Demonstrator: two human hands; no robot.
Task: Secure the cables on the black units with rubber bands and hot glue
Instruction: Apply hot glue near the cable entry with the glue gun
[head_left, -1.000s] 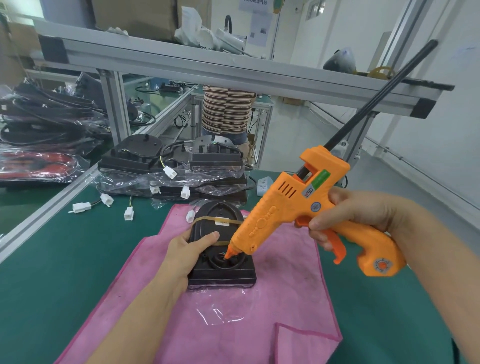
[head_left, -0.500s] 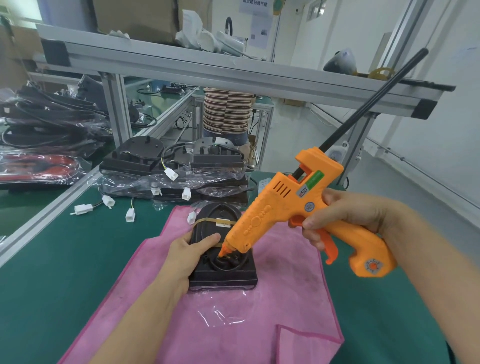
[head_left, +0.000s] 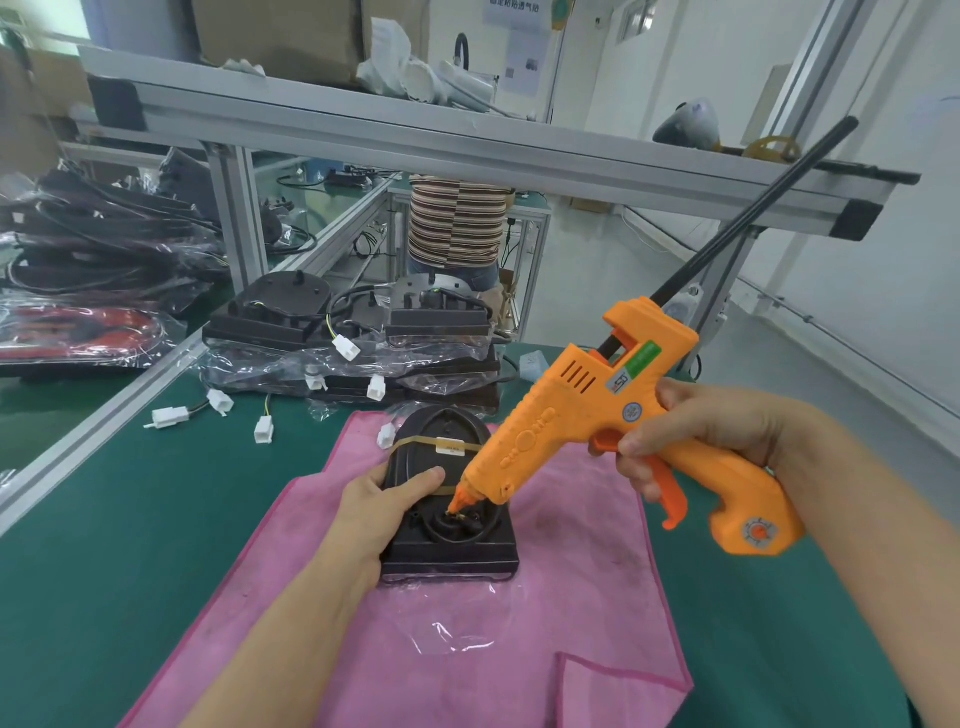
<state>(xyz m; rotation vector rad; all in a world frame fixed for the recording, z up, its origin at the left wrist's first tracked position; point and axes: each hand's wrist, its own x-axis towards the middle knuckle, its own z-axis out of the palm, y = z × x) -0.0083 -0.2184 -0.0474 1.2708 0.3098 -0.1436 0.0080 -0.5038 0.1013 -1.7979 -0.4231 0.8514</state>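
Note:
A black unit (head_left: 452, 545) lies on a pink cloth (head_left: 467, 649) in the middle of the green bench. A tan rubber band (head_left: 415, 440) crosses its rounded far end, and a coiled black cable sits in its near recess. My left hand (head_left: 382, 512) grips the unit's left edge, thumb on top. My right hand (head_left: 696, 431) holds an orange hot glue gun (head_left: 587, 415) by the handle, fingers at the trigger. A black glue stick (head_left: 753, 218) juts from the gun's back. The nozzle tip (head_left: 460, 503) points down into the cable coil, touching or nearly touching it.
More black units with cables and white connectors (head_left: 348, 347) lie in clear plastic (head_left: 358, 364) behind the cloth. Loose white connectors (head_left: 169, 417) rest on the green mat at left. An aluminium frame rail (head_left: 467, 150) spans overhead. A person in a striped shirt (head_left: 457, 223) stands beyond the bench.
My right hand has brought the glue gun down and left, so the nozzle has gone from the unit's right edge into the cable coil. My left hand kept its hold on the unit.

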